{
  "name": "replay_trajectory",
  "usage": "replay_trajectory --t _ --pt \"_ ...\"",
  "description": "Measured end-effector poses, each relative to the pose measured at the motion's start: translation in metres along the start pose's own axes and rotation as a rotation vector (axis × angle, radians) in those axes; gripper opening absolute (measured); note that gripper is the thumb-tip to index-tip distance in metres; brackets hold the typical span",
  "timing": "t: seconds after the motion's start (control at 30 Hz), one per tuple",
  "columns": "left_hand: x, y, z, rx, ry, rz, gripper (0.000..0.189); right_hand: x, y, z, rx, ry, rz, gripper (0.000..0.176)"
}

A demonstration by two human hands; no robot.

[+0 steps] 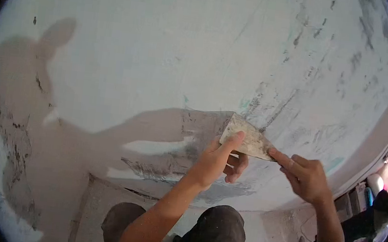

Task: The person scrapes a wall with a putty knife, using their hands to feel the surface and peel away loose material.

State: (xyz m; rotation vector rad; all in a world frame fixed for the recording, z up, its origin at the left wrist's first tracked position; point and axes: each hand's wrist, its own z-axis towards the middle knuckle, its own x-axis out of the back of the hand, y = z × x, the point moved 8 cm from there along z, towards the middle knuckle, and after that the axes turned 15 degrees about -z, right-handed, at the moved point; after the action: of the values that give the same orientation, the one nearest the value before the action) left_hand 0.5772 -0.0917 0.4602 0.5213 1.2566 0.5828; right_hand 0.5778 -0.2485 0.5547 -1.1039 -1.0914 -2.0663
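Observation:
A wide putty knife (pixel 249 139), its blade crusted with pale plaster, is held in front of the wall. My right hand (pixel 309 179) is closed at the blade's narrow end, with the index finger stretched along it; the handle is hidden in that hand. My left hand (pixel 218 159) has its thumb on the face of the blade near the broad edge, and its other fingers curl below and behind. The whitish wall (pixel 153 54) behind bears dark streaks and a grey smeared patch (pixel 226 191) under my hands.
My knees (pixel 216 236) are bent below the hands, close to the wall. At the lower right another person's dark-clothed leg (pixel 358 233) shows near a bucket-like container (pixel 371 241) and several items (pixel 362 195). My shadow covers the wall's left part.

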Motion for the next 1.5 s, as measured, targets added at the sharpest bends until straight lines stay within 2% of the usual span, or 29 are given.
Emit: replay_trajectory --t 0.1,0.17,0.23,0.3,0.33,0.43,0.5,0.53,0.6,0.7,0.73,0.83,0.9,0.97,1.07,1.13,1.23,1.3,1.37,1.43,1.5 --pt "-0.004 0.008 -0.001 -0.101 0.012 0.177 0.039 -0.031 -0.021 -0.019 -0.120 -0.006 0.357 0.062" --pt "0.001 0.016 -0.003 -0.293 0.093 0.278 0.044 -0.043 -0.042 -0.024 -0.177 0.078 0.461 0.065" --pt "0.008 0.017 -0.003 -0.295 0.150 0.357 0.044 -0.059 -0.057 -0.026 -0.257 0.222 0.558 0.064" --pt "0.012 0.023 -0.003 -0.313 0.212 0.435 0.045 -0.081 -0.068 -0.026 -0.420 0.166 0.647 0.062" --pt "0.010 0.026 -0.007 -0.352 0.231 0.475 0.047 -0.082 -0.075 -0.021 -0.435 0.196 0.729 0.062" --pt "0.015 0.033 -0.009 -0.421 0.238 0.593 0.046 -0.086 -0.092 -0.014 -0.460 0.304 0.820 0.060" --pt "0.006 0.044 -0.012 -0.595 0.228 0.872 0.042 -0.093 -0.097 -0.010 -0.458 0.369 0.837 0.058" --pt "0.006 0.043 -0.011 -0.584 0.232 0.878 0.042 -0.095 -0.100 -0.011 -0.468 0.429 0.807 0.057" --pt "-0.005 0.054 -0.017 -0.696 0.261 0.969 0.040 -0.098 -0.109 -0.007 -0.499 0.558 0.789 0.055" --pt "-0.009 0.060 -0.017 -0.720 0.240 1.040 0.040 -0.106 -0.128 0.000 -0.593 0.615 0.820 0.054" --pt "-0.008 0.060 -0.018 -0.597 0.266 1.087 0.041 -0.112 -0.132 0.001 -0.615 0.649 0.866 0.051" --pt "-0.015 0.064 -0.021 -0.660 0.307 1.153 0.043 -0.120 -0.137 0.002 -0.683 0.590 0.988 0.048" --pt "-0.015 0.067 -0.023 -0.653 0.324 1.190 0.043 -0.116 -0.135 0.004 -0.683 0.571 1.025 0.046" --pt "-0.017 0.068 -0.023 -0.653 0.328 1.226 0.044 -0.103 -0.135 0.007 -0.626 0.653 0.971 0.046" --pt "-0.020 0.077 -0.027 -0.752 0.327 1.115 0.043 -0.103 -0.135 0.008 -0.618 0.623 1.048 0.046" --pt "-0.021 0.072 -0.024 -0.626 0.317 1.172 0.043 -0.107 -0.136 0.005 -0.626 0.608 1.072 0.047" --pt "-0.019 0.068 -0.022 -0.592 0.314 1.222 0.043 -0.108 -0.134 0.001 -0.642 0.621 1.067 0.047" --pt "-0.023 0.070 -0.022 -0.635 0.320 1.222 0.043 -0.113 -0.135 0.003 -0.655 0.503 1.060 0.048" --pt "-0.029 0.073 -0.024 -0.684 0.323 1.223 0.043 -0.110 -0.134 0.002 -0.638 0.565 1.042 0.048" --pt "-0.027 0.071 -0.023 -0.599 0.343 1.244 0.043 -0.105 -0.132 0.002 -0.618 0.626 1.028 0.047" --pt "-0.026 0.071 -0.023 -0.618 0.329 1.262 0.043 -0.100 -0.130 0.002 -0.611 0.657 0.994 0.047"
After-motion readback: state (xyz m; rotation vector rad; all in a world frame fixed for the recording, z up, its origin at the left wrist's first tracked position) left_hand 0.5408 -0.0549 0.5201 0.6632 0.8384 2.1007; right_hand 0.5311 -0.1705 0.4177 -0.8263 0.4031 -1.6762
